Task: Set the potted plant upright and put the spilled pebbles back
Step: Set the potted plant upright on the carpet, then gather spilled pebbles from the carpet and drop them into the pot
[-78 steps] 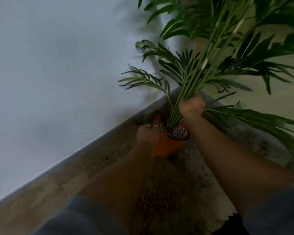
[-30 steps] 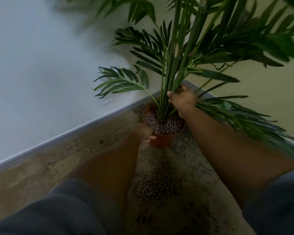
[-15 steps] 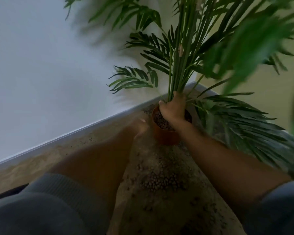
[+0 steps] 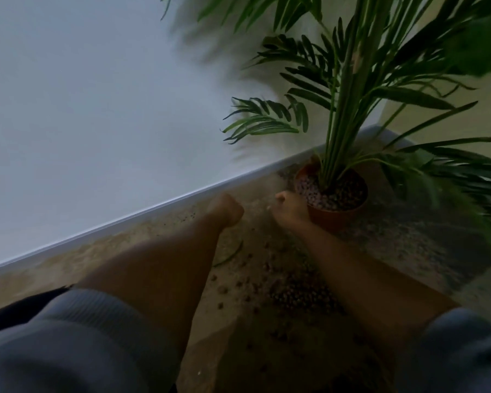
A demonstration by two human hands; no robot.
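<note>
The terracotta pot (image 4: 338,215) stands upright on the floor in the corner, filled with brown pebbles. The palm's green stems (image 4: 339,123) rise straight from it. My right hand (image 4: 291,211) lies against the pot's left wall with the thumb up and the fingers curled. Whether it grips the pot is unclear. My left hand (image 4: 226,209) is a closed fist on the floor, a hand's width left of the pot and apart from it. Spilled pebbles (image 4: 296,293) lie in a loose heap between my forearms, with strays scattered around them.
A white wall with a skirting board (image 4: 142,214) runs diagonally on the left and meets a cream wall (image 4: 479,114) behind the plant. Long fronds (image 4: 465,171) hang low over the floor on the right. A thin fallen leaf (image 4: 230,255) lies near the pebbles.
My right hand has let go of the stems and dropped to the pot's left side. The pot now stands free and upright in the corner. My left hand has drawn away to the left.
</note>
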